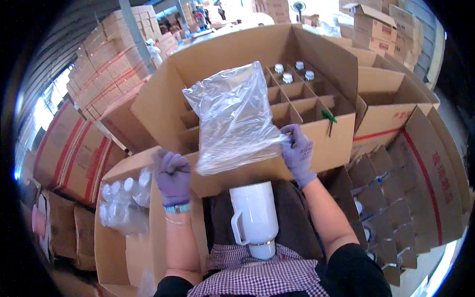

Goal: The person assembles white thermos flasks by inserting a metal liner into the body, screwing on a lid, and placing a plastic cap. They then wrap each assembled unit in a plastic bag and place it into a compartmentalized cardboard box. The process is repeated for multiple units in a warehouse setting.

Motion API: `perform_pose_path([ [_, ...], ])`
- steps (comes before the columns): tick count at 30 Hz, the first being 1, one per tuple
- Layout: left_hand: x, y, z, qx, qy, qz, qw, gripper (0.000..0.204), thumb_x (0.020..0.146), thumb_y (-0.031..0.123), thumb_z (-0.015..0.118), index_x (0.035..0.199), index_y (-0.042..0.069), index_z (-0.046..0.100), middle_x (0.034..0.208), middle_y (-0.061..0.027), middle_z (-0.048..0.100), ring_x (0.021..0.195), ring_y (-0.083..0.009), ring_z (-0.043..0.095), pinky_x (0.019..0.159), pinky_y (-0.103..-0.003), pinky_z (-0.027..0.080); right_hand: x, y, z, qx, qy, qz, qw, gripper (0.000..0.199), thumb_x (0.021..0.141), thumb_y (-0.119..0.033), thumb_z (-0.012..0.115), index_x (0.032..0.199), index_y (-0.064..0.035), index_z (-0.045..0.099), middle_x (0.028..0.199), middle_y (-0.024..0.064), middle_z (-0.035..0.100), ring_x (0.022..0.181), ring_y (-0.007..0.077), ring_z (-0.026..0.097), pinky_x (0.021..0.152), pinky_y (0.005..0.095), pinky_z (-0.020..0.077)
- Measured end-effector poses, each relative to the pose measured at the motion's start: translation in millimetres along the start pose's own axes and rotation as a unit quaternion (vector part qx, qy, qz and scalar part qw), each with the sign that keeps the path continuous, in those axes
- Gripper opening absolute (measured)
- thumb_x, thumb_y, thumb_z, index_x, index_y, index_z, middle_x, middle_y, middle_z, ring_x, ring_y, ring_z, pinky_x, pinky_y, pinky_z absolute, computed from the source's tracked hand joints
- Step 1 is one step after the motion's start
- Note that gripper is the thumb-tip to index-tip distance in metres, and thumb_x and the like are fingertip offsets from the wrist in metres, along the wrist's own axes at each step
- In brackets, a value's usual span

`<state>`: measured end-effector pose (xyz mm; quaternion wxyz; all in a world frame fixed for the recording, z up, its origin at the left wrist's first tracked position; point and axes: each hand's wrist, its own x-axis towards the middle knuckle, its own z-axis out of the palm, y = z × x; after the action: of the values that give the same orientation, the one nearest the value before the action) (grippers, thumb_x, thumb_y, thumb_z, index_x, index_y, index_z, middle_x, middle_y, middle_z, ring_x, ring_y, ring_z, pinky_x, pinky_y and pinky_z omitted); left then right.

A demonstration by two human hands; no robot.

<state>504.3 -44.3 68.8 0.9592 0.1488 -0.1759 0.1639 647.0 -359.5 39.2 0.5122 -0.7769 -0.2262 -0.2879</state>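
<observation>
A clear plastic bag (235, 119) is spread in the air over the front of a divided cardboard box. My right hand (299, 152), in a purple glove, pinches the bag's lower right corner. To the left of the bag, my gloved left hand (173, 177) has its fingers curled in, with nothing visible in them; a small gap separates it from the bag's blurred lower left corner. A white handled tumbler mug (257, 213) lies on my lap, its narrow base toward me, touched by neither hand.
The divided box (324, 141) holds several white-capped items (287, 77) at its far right, and a green-handled tool (329, 117) hangs on its near wall. Bagged white items (123, 203) fill a carton at left. Another divided carton (383, 198) stands at right. Stacked cartons (106, 74) rise behind.
</observation>
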Motion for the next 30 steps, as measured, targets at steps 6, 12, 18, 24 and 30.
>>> perform_pose_path([
  [6, -41, -46, -54, 0.628, -0.064, 0.073, 0.772, 0.062, 0.086, 0.046, 0.075, 0.127, 0.004, 0.054, 0.092, -0.0022, 0.055, 0.083, -0.0139, 0.052, 0.08, -0.033, 0.048, -76, 47, 12, -0.004, -0.107, -0.007, 0.994, 0.022, 0.08, -0.008, 0.063, 0.102, -0.0067, 0.062, 0.091, 0.0173, 0.069, 0.084, 0.0367, 0.068, 0.075, 0.0439, 0.0536],
  [12, -37, -90, -94, 0.757, 0.096, 0.097, 0.639, 0.088, 0.067, 0.021, 0.09, 0.14, 0.002, 0.044, 0.113, -0.0095, 0.053, 0.101, -0.0239, 0.055, 0.086, -0.04, 0.049, -81, 46, 31, 0.08, -0.25, 0.023, 0.965, 0.022, 0.083, -0.01, 0.062, 0.104, -0.0049, 0.063, 0.096, 0.0195, 0.069, 0.093, 0.0354, 0.068, 0.082, 0.0417, 0.0526],
  [18, -44, -85, -94, 0.893, 0.025, 0.151, 0.424, 0.062, 0.07, 0.009, 0.083, 0.123, 0.002, 0.052, 0.105, -0.0096, 0.055, 0.092, -0.023, 0.057, 0.083, -0.033, 0.05, -80, 49, 16, 0.125, -0.346, 0.101, 0.924, 0.024, 0.087, -0.011, 0.061, 0.109, -0.0022, 0.063, 0.097, 0.0188, 0.069, 0.091, 0.0318, 0.068, 0.082, 0.0398, 0.0526],
  [24, -68, -91, -78, 0.662, 0.076, 0.06, 0.743, 0.009, 0.093, 0.011, 0.061, 0.099, 0.005, 0.058, 0.087, -0.0023, 0.058, 0.082, -0.0115, 0.055, 0.073, -0.027, 0.047, -92, 34, 0, 0.114, -0.329, 0.134, 0.928, 0.017, 0.089, -0.012, 0.062, 0.103, -0.0025, 0.062, 0.09, 0.0148, 0.069, 0.088, 0.0257, 0.069, 0.079, 0.0378, 0.0525],
  [30, -123, -49, -69, 0.737, 0.069, 0.144, 0.657, 0.037, 0.102, 0.035, 0.053, 0.091, 0.0, 0.06, 0.08, -0.0053, 0.061, 0.075, -0.0161, 0.058, 0.069, -0.032, 0.047, -136, -14, -35, 0.159, -0.268, -0.138, 0.94, 0.017, 0.087, -0.02, 0.067, 0.093, -0.0053, 0.059, 0.086, 0.0105, 0.062, 0.078, 0.033, 0.063, 0.072, 0.0418, 0.0519],
])
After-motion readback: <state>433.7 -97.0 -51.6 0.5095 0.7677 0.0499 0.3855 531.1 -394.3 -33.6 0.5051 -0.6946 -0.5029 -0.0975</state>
